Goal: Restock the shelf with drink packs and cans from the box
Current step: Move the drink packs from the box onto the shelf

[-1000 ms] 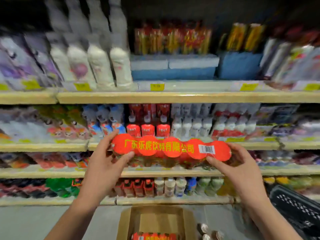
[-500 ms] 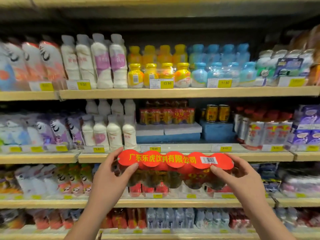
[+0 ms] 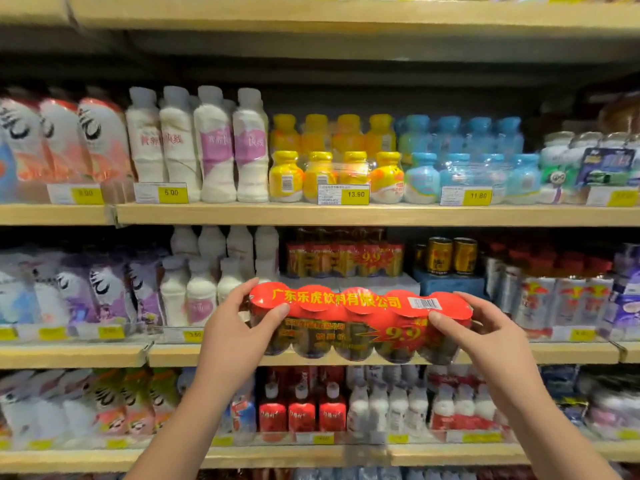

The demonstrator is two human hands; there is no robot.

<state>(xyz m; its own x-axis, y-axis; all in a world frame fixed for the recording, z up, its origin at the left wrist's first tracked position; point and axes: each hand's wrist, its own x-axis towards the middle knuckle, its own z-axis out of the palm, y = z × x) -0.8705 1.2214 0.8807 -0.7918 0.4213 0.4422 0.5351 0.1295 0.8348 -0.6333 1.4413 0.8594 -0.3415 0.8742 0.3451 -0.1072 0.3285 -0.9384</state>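
pack (image 3: 360,323): red-topped wrap of small bottles, held level before middle shelf (image 3: 346,356) | left hand (image 3: 235,337): clamped on left end | right hand (image 3: 485,337): clamped on right end | behind: matching pack (image 3: 344,259) on blue boxes (image 3: 349,282)

Both hands are gripping a red-topped drink pack (image 3: 360,323) by its ends, left hand (image 3: 239,337) at one end, right hand (image 3: 485,341) at the other. The pack is hanging level in front of a wooden shelf (image 3: 346,214). Behind it, a matching pack (image 3: 346,259) and two gold cans (image 3: 452,255) are standing on blue boxes (image 3: 446,284).
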